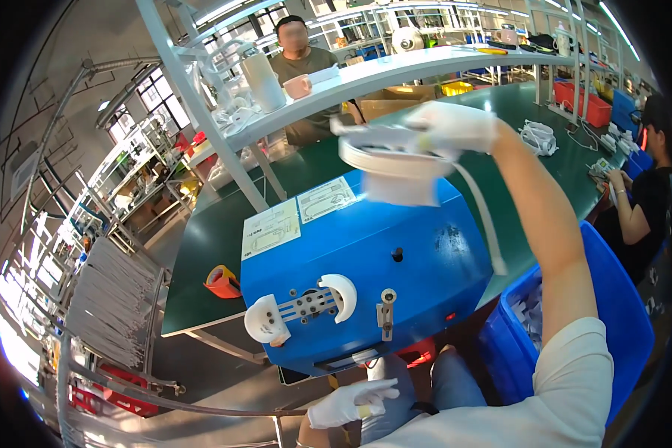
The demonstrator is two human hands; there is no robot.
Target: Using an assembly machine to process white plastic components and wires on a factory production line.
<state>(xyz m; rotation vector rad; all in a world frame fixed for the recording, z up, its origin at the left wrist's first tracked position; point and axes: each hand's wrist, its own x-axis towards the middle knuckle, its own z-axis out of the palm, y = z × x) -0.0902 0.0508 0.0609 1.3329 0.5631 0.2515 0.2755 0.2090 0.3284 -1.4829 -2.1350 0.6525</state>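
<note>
My right hand (459, 128), in a white glove, is raised over the far side of a blue machine (425, 246). It is closed on a coil of white cord (396, 160), blurred by motion, with one loose tail hanging down on the right. A pale flat piece shows under the coil. My left hand (355, 403), also gloved, is low over my lap near the machine's front edge. Its fingers are stretched out and nothing shows in them. On the machine's top, two white half-round formers (340, 297) sit on a slotted metal bar, beside a small metal bracket (386, 313).
A roll of orange tape (222, 282) lies on the green table (194, 261). To the right stands a blue bin (620, 336) with white pieces inside. Many white cords hang on a rack (116, 306) at left. A shelf (396, 75) crosses overhead; two people are nearby.
</note>
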